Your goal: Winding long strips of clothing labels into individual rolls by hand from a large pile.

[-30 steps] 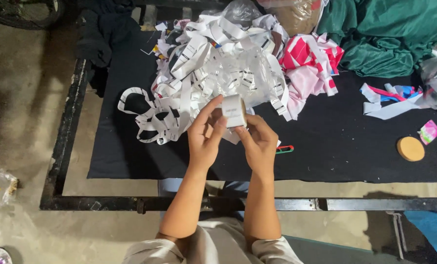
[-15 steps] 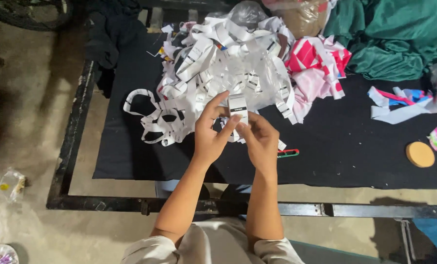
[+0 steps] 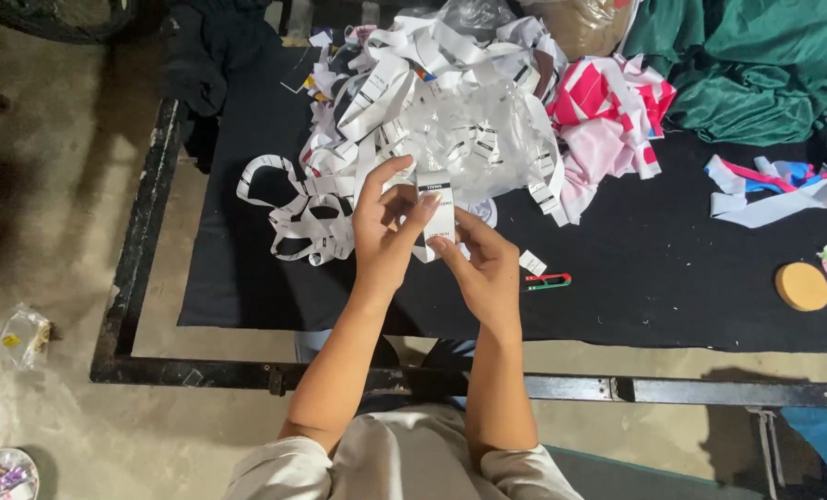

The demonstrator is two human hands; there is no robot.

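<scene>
Both hands shifted slightly left versus earlier. Left hand point(image 3: 388, 227) and right hand point(image 3: 481, 268) pinched one white label point(image 3: 436, 206) above the black surface point(image 3: 673, 278), just before the label pile point(image 3: 423, 120). Likely mid-fold; needs crease pressed.

Two hands work over the black cloth point(image 3: 673, 287): the left hand point(image 3: 386, 236) and the right hand point(image 3: 483, 268), with one small white label point(image 3: 437, 206) between them. One large heap of white label strips point(image 3: 432, 111) lies far. One loose label point(image 3: 532, 263) and one small red-and-green snipper point(image 3: 548, 281) lie right of the hands. One round cork disc point(image 3: 802, 286) sits far right. One green fabric bundle point(image 3: 756, 65) lies far right.
</scene>
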